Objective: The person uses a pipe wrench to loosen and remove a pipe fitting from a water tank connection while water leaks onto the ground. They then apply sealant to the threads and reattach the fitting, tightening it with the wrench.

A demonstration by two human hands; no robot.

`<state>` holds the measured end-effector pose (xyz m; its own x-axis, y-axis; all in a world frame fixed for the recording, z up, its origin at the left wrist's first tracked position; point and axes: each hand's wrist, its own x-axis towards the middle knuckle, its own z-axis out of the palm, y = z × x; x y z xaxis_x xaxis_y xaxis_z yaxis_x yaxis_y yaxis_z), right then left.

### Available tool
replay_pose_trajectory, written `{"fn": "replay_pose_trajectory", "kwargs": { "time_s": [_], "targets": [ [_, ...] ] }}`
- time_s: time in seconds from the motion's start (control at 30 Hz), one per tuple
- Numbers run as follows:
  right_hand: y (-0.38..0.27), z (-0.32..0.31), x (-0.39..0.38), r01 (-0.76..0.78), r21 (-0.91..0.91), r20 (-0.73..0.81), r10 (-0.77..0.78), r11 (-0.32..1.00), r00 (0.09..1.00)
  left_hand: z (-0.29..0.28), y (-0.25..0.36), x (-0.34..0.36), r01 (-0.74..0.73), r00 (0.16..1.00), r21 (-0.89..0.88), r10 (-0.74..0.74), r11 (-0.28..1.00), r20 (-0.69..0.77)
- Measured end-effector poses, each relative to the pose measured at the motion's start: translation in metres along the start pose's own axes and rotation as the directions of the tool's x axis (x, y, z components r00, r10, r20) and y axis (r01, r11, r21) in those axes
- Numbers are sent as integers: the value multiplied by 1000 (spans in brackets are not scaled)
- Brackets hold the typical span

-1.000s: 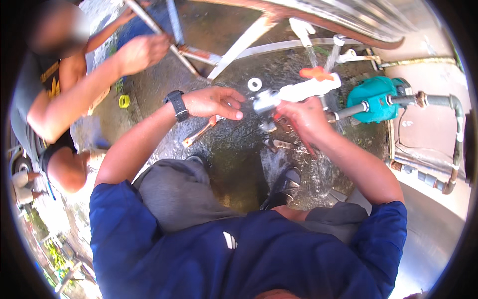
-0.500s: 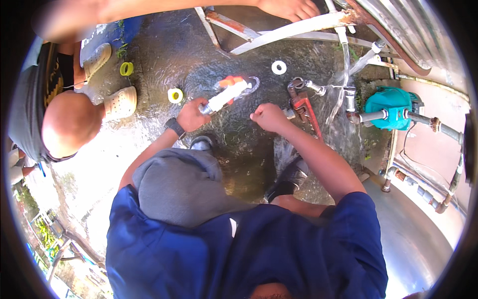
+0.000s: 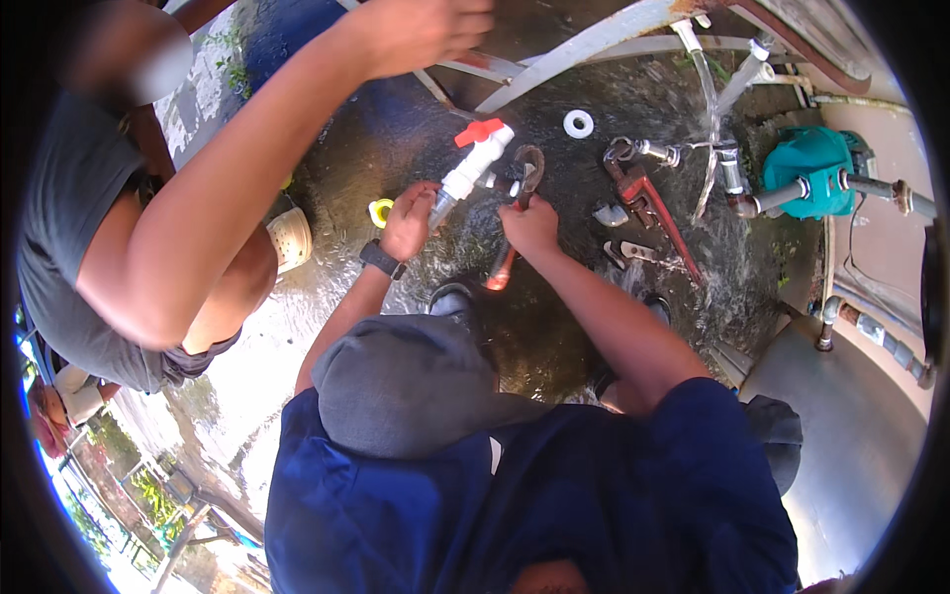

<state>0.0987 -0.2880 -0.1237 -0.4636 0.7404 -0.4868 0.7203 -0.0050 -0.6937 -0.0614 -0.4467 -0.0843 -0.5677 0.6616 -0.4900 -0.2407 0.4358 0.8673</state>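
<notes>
My left hand is wrapped round the grey lower end of a white plastic ball valve, whose red handle points up and to the left. A pipe wrench with a red handle is gripped in my right hand. Its hooked metal jaw rises beside the valve; whether they touch I cannot tell. On the wet floor to the right lies a second red pipe wrench. A grey pipe fitting and a small metal tool rest close by it.
Water spurts from the pipe joint by a teal pump. A white ring and a yellow tape roll lie on the floor. A co-worker's arm reaches in from the left, below a rusty white metal frame.
The wrench now shows plainly in my right hand, beside the valve. My left hand has turned the valve more upright. The co-worker has leaned in, their arm lower and nearer.
</notes>
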Motion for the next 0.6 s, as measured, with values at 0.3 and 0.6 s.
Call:
{"fn": "replay_pose_trajectory", "kwargs": {
  "time_s": [0.3,0.6],
  "targets": [
    [21,-117,-12,314,-222,412,-203,923,888,58,21,18,-190,977,-204,205,960,56],
    [8,-75,-13,405,-8,410,-366,914,836,85,-2,15,-122,992,-345,106,931,-66]
  ]
}}
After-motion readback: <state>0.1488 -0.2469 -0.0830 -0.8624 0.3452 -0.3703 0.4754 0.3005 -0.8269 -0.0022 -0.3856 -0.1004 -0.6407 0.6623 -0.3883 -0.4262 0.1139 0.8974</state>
